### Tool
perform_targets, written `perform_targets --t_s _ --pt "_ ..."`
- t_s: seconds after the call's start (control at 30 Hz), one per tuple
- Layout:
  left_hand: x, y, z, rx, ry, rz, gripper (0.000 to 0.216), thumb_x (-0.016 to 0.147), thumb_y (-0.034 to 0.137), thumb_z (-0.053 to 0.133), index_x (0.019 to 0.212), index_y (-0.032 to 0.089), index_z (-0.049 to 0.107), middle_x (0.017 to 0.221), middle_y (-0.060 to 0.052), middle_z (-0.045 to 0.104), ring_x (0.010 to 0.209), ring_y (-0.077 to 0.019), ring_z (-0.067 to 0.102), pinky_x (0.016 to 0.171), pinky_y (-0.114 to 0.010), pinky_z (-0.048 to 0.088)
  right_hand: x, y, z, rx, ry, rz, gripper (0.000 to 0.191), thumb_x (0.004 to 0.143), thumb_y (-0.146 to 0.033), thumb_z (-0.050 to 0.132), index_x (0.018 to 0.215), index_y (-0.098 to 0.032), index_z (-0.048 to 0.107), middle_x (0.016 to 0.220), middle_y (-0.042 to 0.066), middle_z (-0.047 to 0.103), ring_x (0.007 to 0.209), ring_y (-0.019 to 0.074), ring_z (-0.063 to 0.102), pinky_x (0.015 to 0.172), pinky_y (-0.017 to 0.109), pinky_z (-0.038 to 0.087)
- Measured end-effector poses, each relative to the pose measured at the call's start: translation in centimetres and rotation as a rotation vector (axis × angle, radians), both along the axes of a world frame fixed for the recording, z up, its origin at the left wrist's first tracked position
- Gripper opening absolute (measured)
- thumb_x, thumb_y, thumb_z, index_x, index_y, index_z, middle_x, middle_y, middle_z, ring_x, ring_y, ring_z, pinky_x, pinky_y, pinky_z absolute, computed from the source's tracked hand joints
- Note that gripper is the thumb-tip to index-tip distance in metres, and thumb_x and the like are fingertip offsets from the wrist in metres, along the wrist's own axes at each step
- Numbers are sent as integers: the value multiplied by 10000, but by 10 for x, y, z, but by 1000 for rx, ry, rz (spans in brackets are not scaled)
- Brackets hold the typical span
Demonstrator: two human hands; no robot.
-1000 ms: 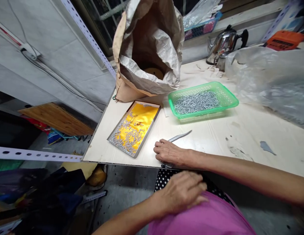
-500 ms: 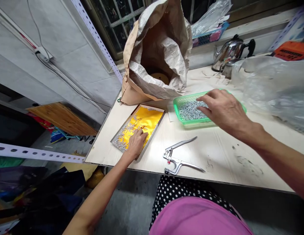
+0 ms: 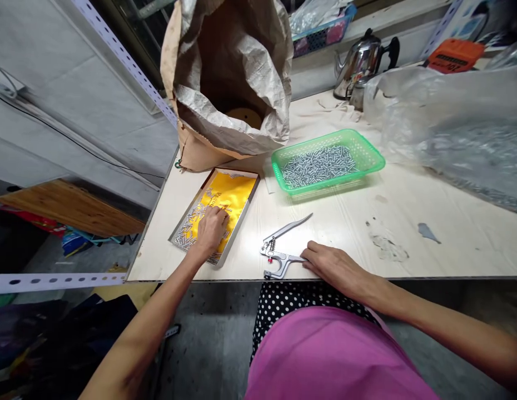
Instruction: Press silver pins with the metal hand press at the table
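Right hand (image 3: 331, 264) now on the pliers (image 3: 287, 258); left hand (image 3: 212, 228) working in the tray (image 3: 240, 223).
We note that the right hand, over the green basket (image 3: 325, 184) half a second ago, has come back to the tabletop's (image 3: 346, 222) near edge; its grip is folded over the end of the near handle. The pliers lie flat, handles spread, right of the tray. The left grip is curled down over the yellow sheet (image 3: 235, 191), beside small metal pins (image 3: 185, 230) – fingertips hidden, so we cannot tell whether it holds one. The basket stands farther off, its metal pieces (image 3: 319, 165) untouched. We judge that tool and pins are now attended together – one hand to each.
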State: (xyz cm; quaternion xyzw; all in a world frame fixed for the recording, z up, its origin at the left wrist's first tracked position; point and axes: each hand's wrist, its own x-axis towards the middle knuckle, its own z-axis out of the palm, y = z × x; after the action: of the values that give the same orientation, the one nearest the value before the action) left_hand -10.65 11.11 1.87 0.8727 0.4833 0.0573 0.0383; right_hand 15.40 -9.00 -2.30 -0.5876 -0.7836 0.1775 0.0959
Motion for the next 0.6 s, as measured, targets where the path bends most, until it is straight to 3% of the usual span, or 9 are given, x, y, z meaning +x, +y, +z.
perform_targets --t_s 0.07,0.13,0.2,0.27,0.37,0.6 --pt "9 -20 6 -161 -245 109 173 844 279 536 805 177 670 860 -68 673 823 -200 593 761 -310 456 0 0 -1 9 -1 -8 111 948 -161 507 871 -163 587 893 50 588 708 153 559 590 267 367" --pt "19 -49 8 -457 -456 200 229 803 378 587 802 168 679 766 -39 667 663 -158 579 644 -276 455 -1 0 1 4 -4 -9 106 948 -162 510 872 -161 584 888 50 590 703 153 552 589 270 360" --pt "28 -78 3 -741 -581 256 315 738 467 643 783 157 680 679 -16 635 555 -127 526 532 -245 411 -2 0 4 -10 -18 -12 109 949 -162 507 871 -160 582 883 50 589 704 158 548 591 277 353" --pt "35 -102 -5 -893 -641 312 379 671 517 697 753 147 678 604 10 585 497 -97 455 470 -218 335 -2 -1 4 -15 -28 -16 116 948 -144 492 872 -161 578 886 52 587 706 161 542 596 282 344" --pt "40 -119 -16 -983 -685 394 416 616 540 747 684 140 658 546 37 532 477 -67 384 463 -202 257 -2 -3 2 17 -19 -24 139 933 -99 466 864 -166 567 880 50 580 698 155 523 597 282 326" --pt "38 -120 -23 -995 -587 494 424 569 533 778 641 138 641 516 54 499 466 -57 345 459 -209 214 -5 -5 -4 57 -47 -46 127 927 -102 475 865 -168 565 864 42 575 681 149 507 582 283 294"
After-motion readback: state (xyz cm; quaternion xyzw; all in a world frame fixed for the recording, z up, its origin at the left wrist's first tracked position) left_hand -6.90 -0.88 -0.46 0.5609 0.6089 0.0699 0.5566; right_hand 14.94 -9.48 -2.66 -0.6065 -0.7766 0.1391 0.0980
